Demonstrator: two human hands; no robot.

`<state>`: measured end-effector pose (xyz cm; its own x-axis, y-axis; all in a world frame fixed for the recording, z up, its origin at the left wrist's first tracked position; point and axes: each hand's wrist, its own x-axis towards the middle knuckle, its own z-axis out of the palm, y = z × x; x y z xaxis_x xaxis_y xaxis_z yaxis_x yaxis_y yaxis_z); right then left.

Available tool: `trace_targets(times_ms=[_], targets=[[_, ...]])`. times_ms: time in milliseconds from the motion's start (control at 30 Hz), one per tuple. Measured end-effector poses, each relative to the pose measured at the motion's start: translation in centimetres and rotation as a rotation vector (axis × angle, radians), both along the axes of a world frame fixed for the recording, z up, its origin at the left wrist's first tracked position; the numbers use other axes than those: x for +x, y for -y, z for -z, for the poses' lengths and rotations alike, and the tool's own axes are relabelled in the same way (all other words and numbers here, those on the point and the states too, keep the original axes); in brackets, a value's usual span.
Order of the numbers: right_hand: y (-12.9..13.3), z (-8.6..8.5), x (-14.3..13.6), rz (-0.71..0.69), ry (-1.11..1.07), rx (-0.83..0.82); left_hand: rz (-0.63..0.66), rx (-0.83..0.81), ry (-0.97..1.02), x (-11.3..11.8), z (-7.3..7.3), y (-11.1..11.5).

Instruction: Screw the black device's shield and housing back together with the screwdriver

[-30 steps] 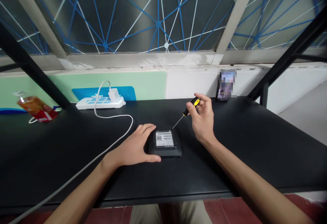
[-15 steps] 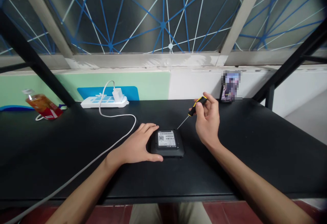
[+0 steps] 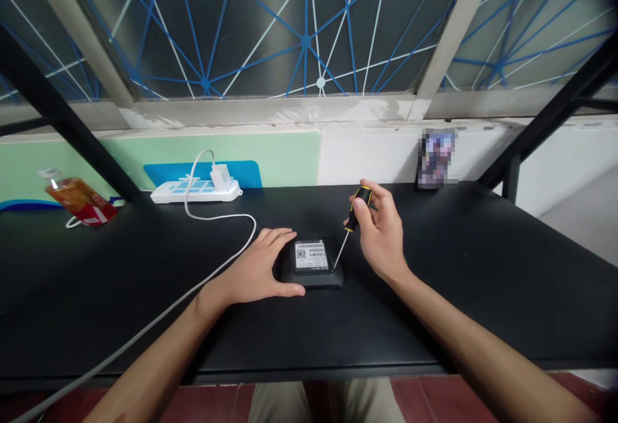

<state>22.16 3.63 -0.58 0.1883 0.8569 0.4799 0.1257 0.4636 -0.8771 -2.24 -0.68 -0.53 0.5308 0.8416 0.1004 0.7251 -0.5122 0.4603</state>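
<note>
A flat black electronic device (image 3: pixel 288 276) with a white barcode label (image 3: pixel 311 256) lies on the black table. My left hand (image 3: pixel 258 268) grips its left side, fingers at the far edge and thumb along the near one. In my right hand (image 3: pixel 381 233) is a screwdriver (image 3: pixel 358 209) with a black and yellow handle, pinched between thumb and fingers. Its thin metal shaft slants down to the device's near right corner, just beside the label. Whether the tip sits in a screw is too small to tell.
A white cable (image 3: pixel 212 275) runs from a charger plug (image 3: pixel 221 177) on the white power strip (image 3: pixel 164 192) across the table, left of my left arm. A drink bottle (image 3: pixel 80 197) leans at the back left. A phone (image 3: pixel 431 175) stands against the wall. Black frame posts flank the table.
My right hand has shifted left and tilted the screwdriver more upright. Its tip has gone from the device's far right corner to the near right one. The left hand keeps its hold.
</note>
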Motion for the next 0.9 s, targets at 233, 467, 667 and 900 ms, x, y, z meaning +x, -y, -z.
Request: trace_targets(times_ms=[233, 467, 667, 900], targets=[[0.1, 0.1, -0.2, 0.003, 0.001, -0.005, 0.002, -0.005, -0.02, 0.0, 0.0, 0.0], [0.0, 0.3, -0.1, -0.002, 0.025, 0.001, -0.001, -0.014, -0.019, 0.0, 0.0, -0.1], [0.4, -0.4, 0.1, -0.032, 0.015, 0.008, 0.013, -0.003, 0.003, -0.2, 0.2, -0.1], [0.3, -0.8, 0.1, -0.106, -0.096, -0.041, 0.014, -0.011, -0.004, -0.1, 0.1, -0.1]])
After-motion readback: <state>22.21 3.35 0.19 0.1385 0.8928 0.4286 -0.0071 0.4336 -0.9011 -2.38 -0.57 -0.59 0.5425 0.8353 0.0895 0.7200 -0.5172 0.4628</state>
